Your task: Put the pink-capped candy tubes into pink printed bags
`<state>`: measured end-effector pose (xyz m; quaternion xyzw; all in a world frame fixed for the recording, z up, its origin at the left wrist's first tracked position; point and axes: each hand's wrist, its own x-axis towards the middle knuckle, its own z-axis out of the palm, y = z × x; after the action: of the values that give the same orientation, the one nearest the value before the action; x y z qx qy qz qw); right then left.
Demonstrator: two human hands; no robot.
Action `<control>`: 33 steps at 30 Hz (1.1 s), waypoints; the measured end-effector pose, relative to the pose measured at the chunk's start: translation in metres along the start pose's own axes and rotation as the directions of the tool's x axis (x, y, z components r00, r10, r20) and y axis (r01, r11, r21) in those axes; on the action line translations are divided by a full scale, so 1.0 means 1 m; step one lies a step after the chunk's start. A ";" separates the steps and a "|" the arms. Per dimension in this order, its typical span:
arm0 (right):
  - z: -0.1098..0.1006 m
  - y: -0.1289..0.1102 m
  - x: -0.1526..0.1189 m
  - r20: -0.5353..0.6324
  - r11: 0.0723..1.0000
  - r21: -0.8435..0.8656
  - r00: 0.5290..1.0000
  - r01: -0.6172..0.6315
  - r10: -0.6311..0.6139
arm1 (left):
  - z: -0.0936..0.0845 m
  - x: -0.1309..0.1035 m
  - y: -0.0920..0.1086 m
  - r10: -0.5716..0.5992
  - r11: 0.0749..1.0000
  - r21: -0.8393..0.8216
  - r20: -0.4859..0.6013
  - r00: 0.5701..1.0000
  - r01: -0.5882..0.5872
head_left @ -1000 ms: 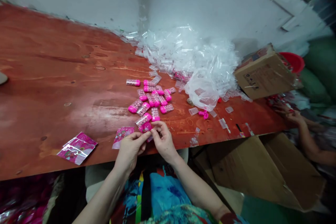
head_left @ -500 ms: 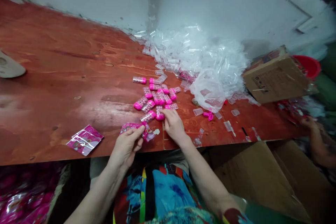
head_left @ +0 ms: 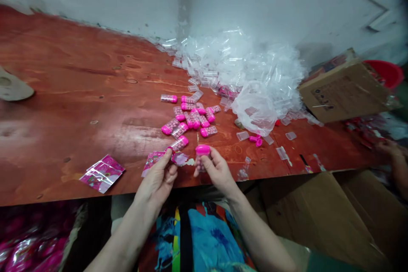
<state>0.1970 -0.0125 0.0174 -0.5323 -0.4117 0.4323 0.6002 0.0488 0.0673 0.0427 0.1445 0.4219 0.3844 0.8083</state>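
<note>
My right hand [head_left: 219,173] is closed round a small clear tube of candy [head_left: 203,151]; its pink cap points away from me and pink balls show inside. Between the thumb and fingers of my left hand [head_left: 158,177] is a shiny pink printed packet [head_left: 179,158], beside the held tube and apart from it. Under and beside that hand lie flat pink packets [head_left: 149,162] on the table. Just beyond my hands, several capped tubes [head_left: 193,118] with pink balls lie in a loose group.
A big heap of clear empty tubes [head_left: 242,63] and a thin plastic bag [head_left: 255,110] lie against the wall. More pink packets [head_left: 103,173] rest at left. A cardboard box [head_left: 344,89] stands at right, near another person's hand [head_left: 387,148]. Pink caps [head_left: 256,140] lie loose on the red table [head_left: 63,123].
My right hand has taken one tube from the group and drawn it toward me, turning it cap up. My left hand stays with the packet, which has shifted slightly.
</note>
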 end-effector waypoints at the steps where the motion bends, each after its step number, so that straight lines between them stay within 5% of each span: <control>1: 0.007 0.000 -0.007 0.020 0.989 0.132 0.998 -0.061 0.059 | 0.002 0.001 -0.002 0.008 1.000 0.008 0.002 1.000 -0.008; 5: 0.027 -0.002 -0.022 0.027 0.936 0.327 0.991 -0.132 0.131 | 0.006 -0.001 -0.009 0.038 0.996 0.084 0.063 0.997 -0.043; 15: 0.025 0.006 -0.031 0.045 0.933 0.304 0.982 -0.190 0.185 | 0.004 -0.009 -0.022 -0.051 0.963 0.267 0.257 0.965 -0.020; 18: 0.017 0.007 -0.030 0.057 0.969 0.192 0.987 -0.158 0.150 | 0.002 -0.009 -0.026 -0.120 0.927 0.375 0.296 0.948 0.000; 23: 0.004 0.000 -0.030 0.104 0.972 -0.233 0.995 0.040 -0.016 | 0.003 -0.008 -0.028 -0.165 0.903 0.429 0.302 0.939 0.020; 30: 0.006 0.011 -0.037 0.097 0.972 0.184 0.987 -0.143 0.127 | 0.007 -0.006 -0.033 -0.170 0.924 0.382 0.350 0.921 0.026; 33: 0.006 0.012 -0.036 0.144 0.962 0.208 0.978 -0.177 0.149 | 0.009 -0.008 -0.034 -0.193 0.898 0.438 0.352 0.916 0.021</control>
<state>0.1802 -0.0449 0.0049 -0.4662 -0.3536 0.5563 0.5901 0.0707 0.0399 0.0338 0.3663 0.3351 0.2007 0.8445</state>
